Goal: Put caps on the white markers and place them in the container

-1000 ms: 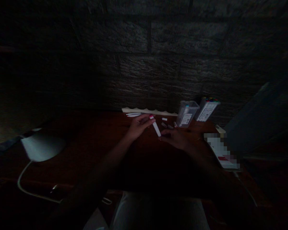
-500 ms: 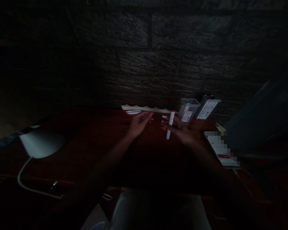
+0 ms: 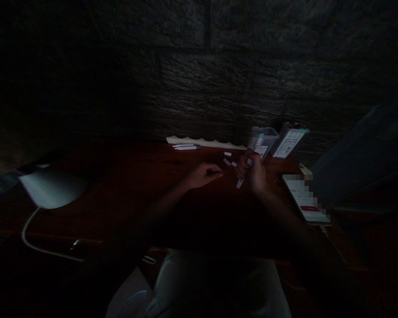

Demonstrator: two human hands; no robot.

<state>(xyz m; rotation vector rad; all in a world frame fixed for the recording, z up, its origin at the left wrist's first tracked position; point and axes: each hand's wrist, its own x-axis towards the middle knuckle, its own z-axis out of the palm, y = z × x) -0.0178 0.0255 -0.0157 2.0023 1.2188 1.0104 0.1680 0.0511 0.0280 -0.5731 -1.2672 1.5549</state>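
Observation:
My right hand (image 3: 256, 171) is wrapped round a white marker (image 3: 239, 183), whose lower end sticks out below the fist. Its upper part is mostly hidden by my fingers. To the left, my left hand (image 3: 202, 175) hovers over the desk with its fingers loosely curved and a gap between thumb and forefinger. I see nothing in it. Between and beyond the hands lie a small white piece (image 3: 227, 154), another short piece with a purplish end (image 3: 227, 162) and a third small white piece (image 3: 234, 164).
Behind my right hand stand a clear marker box (image 3: 264, 138) with a blue-tipped marker and a fuller marker box (image 3: 290, 140). Several white pens (image 3: 185, 146) lie by a wavy pale strip (image 3: 208, 143) at the wall. A phone (image 3: 305, 198) is right, a lamp (image 3: 51, 189) left.
My right hand has turned and closed round the marker, which now tilts and is largely covered. My left hand has moved slightly right and down. The view has tipped a little downward.

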